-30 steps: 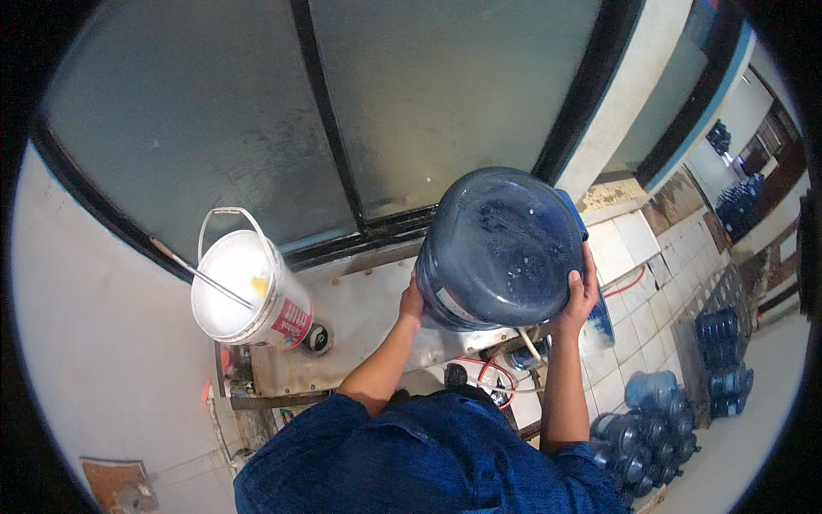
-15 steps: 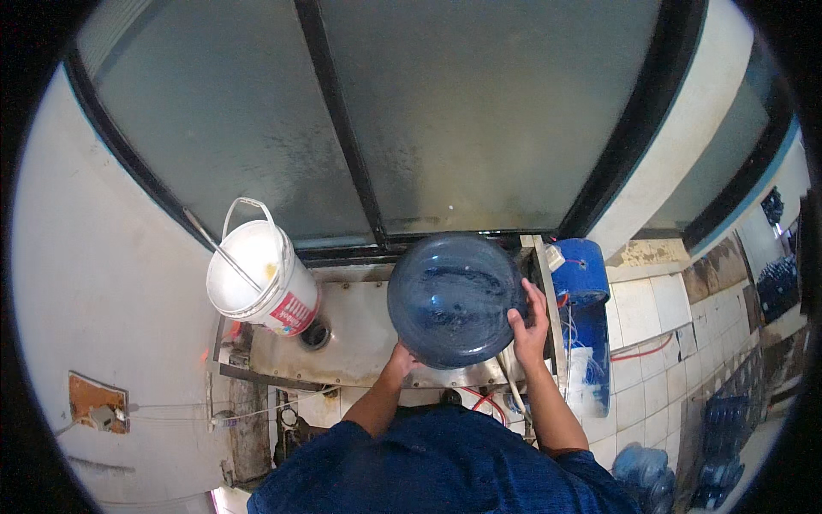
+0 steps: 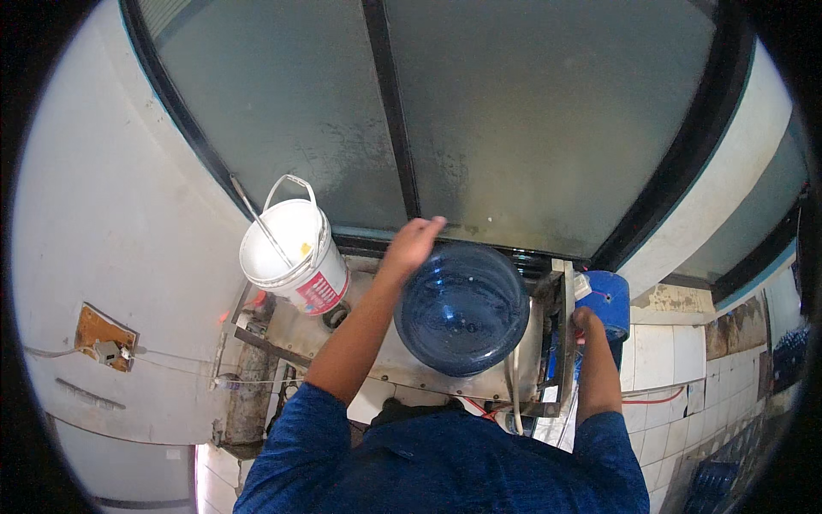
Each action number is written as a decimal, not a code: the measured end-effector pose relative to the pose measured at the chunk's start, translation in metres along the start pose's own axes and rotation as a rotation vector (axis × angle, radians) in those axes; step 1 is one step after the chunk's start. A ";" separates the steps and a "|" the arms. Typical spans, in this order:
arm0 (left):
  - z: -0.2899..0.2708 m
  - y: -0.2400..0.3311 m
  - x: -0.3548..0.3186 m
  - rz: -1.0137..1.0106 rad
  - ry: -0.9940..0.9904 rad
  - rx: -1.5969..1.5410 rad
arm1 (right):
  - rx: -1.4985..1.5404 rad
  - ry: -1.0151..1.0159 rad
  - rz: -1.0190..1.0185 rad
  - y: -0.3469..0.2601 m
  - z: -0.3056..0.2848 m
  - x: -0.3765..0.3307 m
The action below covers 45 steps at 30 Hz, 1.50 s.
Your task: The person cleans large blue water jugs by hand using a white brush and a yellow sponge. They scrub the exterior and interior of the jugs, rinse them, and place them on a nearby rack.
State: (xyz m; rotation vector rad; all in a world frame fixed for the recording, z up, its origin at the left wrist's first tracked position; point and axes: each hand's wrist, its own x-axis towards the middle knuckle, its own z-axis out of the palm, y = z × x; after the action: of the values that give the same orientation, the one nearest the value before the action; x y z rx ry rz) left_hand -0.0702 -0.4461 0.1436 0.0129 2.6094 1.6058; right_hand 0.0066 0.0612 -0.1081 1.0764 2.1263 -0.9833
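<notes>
A large, clear blue water jug [image 3: 462, 308] stands bottom-up on a metal stand [image 3: 364, 364]. Beyond the jug's far left edge, my left hand [image 3: 413, 246] is raised, fingers stretched out and slightly blurred, with nothing seen in it. Whether it touches the jug I cannot tell. My right hand [image 3: 586, 325] is off the jug, by the stand's right side and in front of a blue drum [image 3: 604, 301]. Its fingers are bent and mostly hidden, so any grip is unclear.
To the left on the stand is a white bucket [image 3: 287, 248] with a raised handle and a rod in it. A pale hose [image 3: 515, 390] hangs at the stand's front edge. Framed glass panels [image 3: 548, 128] rise behind. White tiles [image 3: 668, 351] lie to the right.
Both hands have let go of the jug. My left hand has moved up to its far left side, my right hand outward to the stand's right side. The view has shifted.
</notes>
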 end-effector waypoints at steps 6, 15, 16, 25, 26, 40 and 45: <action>0.072 0.014 0.022 0.022 -0.117 0.381 | 0.264 0.386 -0.379 0.120 0.054 0.029; 0.109 0.060 -0.002 0.453 -0.322 0.620 | 0.413 0.360 -0.548 0.149 0.079 0.022; 0.117 0.074 -0.024 0.571 -0.472 0.570 | 0.359 0.460 -0.617 0.146 0.085 0.015; 0.118 0.106 -0.115 1.116 -0.487 0.307 | 0.526 0.434 -0.624 0.147 0.072 -0.006; 0.103 0.103 -0.094 0.961 -0.242 0.525 | 0.455 0.455 -0.568 0.143 0.069 -0.010; 0.119 0.072 -0.199 1.239 -1.390 0.520 | 0.437 0.352 -0.521 0.136 0.091 0.020; 0.042 0.094 -0.176 0.922 -0.553 0.306 | 0.233 0.599 -0.450 0.135 0.078 -0.006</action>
State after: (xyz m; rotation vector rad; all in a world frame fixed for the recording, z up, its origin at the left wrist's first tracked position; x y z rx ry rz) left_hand 0.1051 -0.3746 0.2191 1.6029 2.4268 1.0391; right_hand 0.1344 0.0511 -0.1963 1.1272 2.8870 -1.2513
